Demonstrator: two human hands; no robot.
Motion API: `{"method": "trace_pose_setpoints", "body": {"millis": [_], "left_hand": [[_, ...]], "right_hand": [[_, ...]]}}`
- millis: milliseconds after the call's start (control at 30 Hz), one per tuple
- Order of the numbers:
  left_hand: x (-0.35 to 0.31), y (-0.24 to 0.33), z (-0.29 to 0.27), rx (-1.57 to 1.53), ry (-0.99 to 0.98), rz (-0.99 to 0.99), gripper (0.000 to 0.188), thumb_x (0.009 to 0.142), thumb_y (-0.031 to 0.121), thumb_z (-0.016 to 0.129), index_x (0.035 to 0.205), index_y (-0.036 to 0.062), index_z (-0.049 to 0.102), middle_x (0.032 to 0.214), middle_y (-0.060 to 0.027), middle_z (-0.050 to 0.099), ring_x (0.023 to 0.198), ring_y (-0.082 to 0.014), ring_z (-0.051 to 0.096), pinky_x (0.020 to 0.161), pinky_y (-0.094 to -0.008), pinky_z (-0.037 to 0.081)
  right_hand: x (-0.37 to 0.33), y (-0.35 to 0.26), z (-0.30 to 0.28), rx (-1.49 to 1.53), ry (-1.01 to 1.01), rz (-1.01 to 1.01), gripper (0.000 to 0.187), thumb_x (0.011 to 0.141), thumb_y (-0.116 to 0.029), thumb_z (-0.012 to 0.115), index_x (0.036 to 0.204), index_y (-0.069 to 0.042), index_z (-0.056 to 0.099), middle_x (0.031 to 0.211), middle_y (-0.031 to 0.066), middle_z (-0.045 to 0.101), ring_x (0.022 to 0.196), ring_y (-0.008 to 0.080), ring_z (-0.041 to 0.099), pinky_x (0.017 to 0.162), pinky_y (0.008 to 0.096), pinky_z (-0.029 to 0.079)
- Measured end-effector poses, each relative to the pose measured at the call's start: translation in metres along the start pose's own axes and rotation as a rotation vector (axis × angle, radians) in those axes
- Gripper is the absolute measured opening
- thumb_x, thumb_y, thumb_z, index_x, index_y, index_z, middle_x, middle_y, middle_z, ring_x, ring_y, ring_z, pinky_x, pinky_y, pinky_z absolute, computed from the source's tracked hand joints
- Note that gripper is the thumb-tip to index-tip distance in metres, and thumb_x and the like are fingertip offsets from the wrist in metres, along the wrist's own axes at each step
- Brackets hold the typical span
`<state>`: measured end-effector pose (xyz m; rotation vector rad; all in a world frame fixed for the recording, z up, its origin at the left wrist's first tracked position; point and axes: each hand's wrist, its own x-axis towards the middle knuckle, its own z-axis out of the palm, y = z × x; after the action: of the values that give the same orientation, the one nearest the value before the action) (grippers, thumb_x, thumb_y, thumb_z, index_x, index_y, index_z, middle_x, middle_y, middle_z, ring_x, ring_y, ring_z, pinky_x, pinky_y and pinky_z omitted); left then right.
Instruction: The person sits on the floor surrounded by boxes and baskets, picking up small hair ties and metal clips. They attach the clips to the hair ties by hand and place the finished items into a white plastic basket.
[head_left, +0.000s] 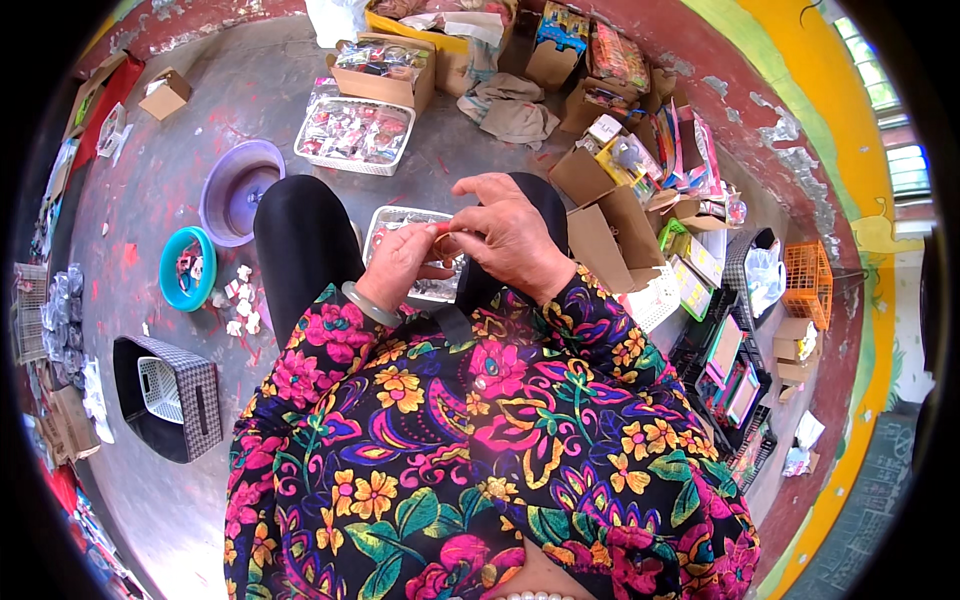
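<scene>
In front of my lap, both hands meet over a white plastic basket (385, 214) that stands between my knees. My left hand (400, 262) is closed, thumb and fingers pinched at a small red piece (441, 230) whose kind is too small to tell. My right hand (515, 238) touches the same spot, its thumb and a fingertip bent together and its upper fingers loosely curled. A thin yellowish loop shows below the red piece, between the hands. The basket holds shiny small packets, partly covered by my hands. A pale bangle (371, 305) circles my left wrist.
Ahead stands another white basket (355, 165) of packets. To the left are a purple basin (247, 228), a teal basin (168, 285) with small items, scattered white scraps (237, 300) and a checked bin (190, 405). Open cardboard boxes (625, 235) and black crates (715, 375) crowd the right.
</scene>
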<state>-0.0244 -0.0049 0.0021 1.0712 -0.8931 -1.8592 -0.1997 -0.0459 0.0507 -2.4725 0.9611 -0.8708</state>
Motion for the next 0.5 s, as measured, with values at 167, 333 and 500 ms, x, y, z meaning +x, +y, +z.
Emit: {"method": "trace_pose_setpoints", "body": {"millis": [167,333,500], "left_hand": [[0.003,-0.004,-0.004,0.054,-0.038,0.012,0.037,0.094,0.028,0.036,0.107,-0.0002,0.055,0.094,-0.0071,0.061,0.084,-0.0146,0.060,0.071,-0.0286,0.052],[0.001,0.000,0.000,0.004,-0.065,0.018,0.034,0.094,0.025,0.037,0.112,-0.0001,0.053,0.094,-0.0063,0.060,0.083,-0.0130,0.058,0.067,-0.0262,0.052],[0.002,0.000,-0.005,0.057,-0.086,0.008,0.036,0.094,0.026,0.037,0.112,-0.0002,0.053,0.097,-0.0074,0.061,0.090,-0.0144,0.059,0.064,-0.0260,0.052]], "right_hand": [[0.002,-0.001,0.005,-0.118,-0.096,-0.007,0.012,0.071,-0.015,0.060,0.076,-0.007,0.067,0.111,0.0123,0.055,0.114,0.0312,0.044,0.088,0.0413,0.039],[0.003,0.000,0.012,-0.187,-0.174,-0.034,0.013,0.071,-0.014,0.058,0.077,-0.007,0.068,0.114,0.0128,0.055,0.117,0.0310,0.042,0.089,0.0436,0.038],[0.003,0.002,0.016,-0.084,-0.192,-0.026,0.016,0.072,-0.012,0.057,0.082,-0.008,0.069,0.114,0.0147,0.054,0.117,0.0322,0.042,0.092,0.0428,0.037]]}}
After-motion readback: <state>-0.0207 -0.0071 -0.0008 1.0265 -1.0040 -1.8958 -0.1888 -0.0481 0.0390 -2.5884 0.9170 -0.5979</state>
